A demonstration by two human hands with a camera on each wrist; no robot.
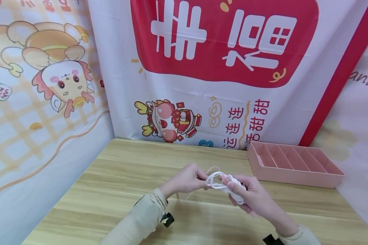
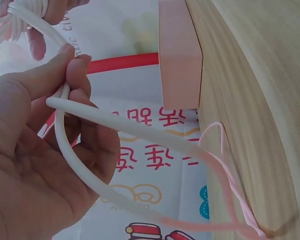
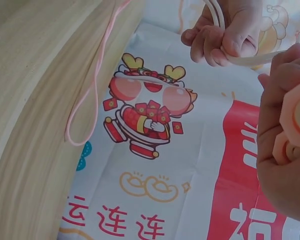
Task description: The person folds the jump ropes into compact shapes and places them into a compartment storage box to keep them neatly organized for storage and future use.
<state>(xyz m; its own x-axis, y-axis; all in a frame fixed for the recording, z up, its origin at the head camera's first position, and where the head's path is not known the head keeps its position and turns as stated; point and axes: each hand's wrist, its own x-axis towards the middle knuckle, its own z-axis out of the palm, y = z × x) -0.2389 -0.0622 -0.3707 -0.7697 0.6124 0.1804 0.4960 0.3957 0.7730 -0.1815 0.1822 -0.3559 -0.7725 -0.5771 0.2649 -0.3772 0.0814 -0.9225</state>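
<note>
A white-corded jump rope, wound into a bundle (image 1: 238,197), is gripped by my right hand (image 1: 257,199) above the table. Two pink octagonal handle ends (image 3: 297,115) show at that hand in the right wrist view. To its left, my left hand (image 1: 187,178) pinches the cord between thumb and fingers. A loop of cord (image 2: 140,129) hangs out past the left palm, tinted pink at its far end. From it trails a thin pink string loop (image 3: 96,80). The bundle's underside is hidden by the right hand's fingers.
A pink tray with several narrow compartments (image 1: 297,176) stands at the back right of the wooden table (image 1: 125,166). Printed cloth (image 1: 119,68) hangs behind the table and along both sides.
</note>
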